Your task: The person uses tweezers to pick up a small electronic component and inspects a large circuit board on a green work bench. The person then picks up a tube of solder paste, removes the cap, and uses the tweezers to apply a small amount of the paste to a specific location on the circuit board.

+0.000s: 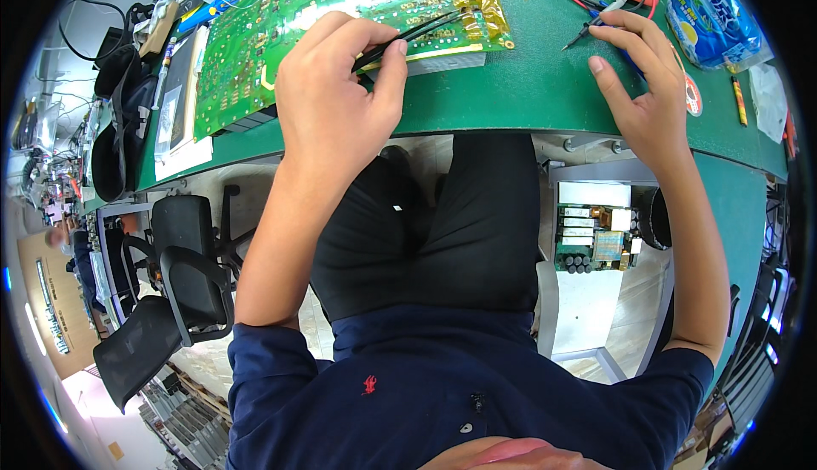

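A crinkled blue plastic snack packet [713, 17] is lying near the far right corner of the green-topped workbench [528, 87], with a thin brown pencil-like stick [739, 100] resting just beside it toward the bench's edge. Below the bench on the right, a small green electronics module with black capacitors [594, 240] is sitting on a pale shelf. On the left, two black mesh-backed office chairs [183, 279] are standing on the light floor, and black bags [123, 117] are hanging at the bench's left end.

Electronics workshop, likely — circuit board [340, 19].
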The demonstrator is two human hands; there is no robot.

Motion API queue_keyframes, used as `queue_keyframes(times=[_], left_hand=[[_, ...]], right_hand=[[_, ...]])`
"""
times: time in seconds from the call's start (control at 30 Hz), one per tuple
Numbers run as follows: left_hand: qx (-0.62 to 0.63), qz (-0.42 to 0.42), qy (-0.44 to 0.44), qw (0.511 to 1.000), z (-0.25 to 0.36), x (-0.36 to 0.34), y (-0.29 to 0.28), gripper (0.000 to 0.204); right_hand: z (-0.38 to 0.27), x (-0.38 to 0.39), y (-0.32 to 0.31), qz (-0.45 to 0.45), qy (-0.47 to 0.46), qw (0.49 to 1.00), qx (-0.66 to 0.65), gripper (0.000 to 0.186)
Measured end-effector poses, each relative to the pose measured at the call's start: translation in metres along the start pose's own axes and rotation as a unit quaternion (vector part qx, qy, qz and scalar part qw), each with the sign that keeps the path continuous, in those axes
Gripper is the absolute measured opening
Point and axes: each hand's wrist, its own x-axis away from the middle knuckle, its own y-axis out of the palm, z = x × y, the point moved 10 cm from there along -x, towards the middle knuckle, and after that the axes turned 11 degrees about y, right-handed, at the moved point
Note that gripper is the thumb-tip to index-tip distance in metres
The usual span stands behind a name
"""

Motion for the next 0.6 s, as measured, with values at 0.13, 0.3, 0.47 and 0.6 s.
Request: queue_keyframes(times=[0.13,0.3,0.47,0.6], left_hand=[[-0.006,0.002,0.009,1.0,0.002,0.0,-0.002,0.005],[0.018,0.009,-0.012,1.0,-0.003,0.001,-0.006,0.005],[0.029,0.024,-0.028,0.999,-0.013,0.0,-0.007,0.005],[0.01,-0.009,-0.02,1.0,-0.009,-0.001,-0.002,0.005]], right_hand=[[-0.001,0.0,0.0,-0.004,-0.003,1.0,0.0,0.023],[-0.001,0.0,0.0,-0.002,-0.005,1.0,0.002,0.022],[-0.002,0.0,0.001,-0.002,-0.002,1.0,0.001,0.022],[-0.002,0.0,0.001,-0.002,-0.007,1.0,-0.001,0.021]])
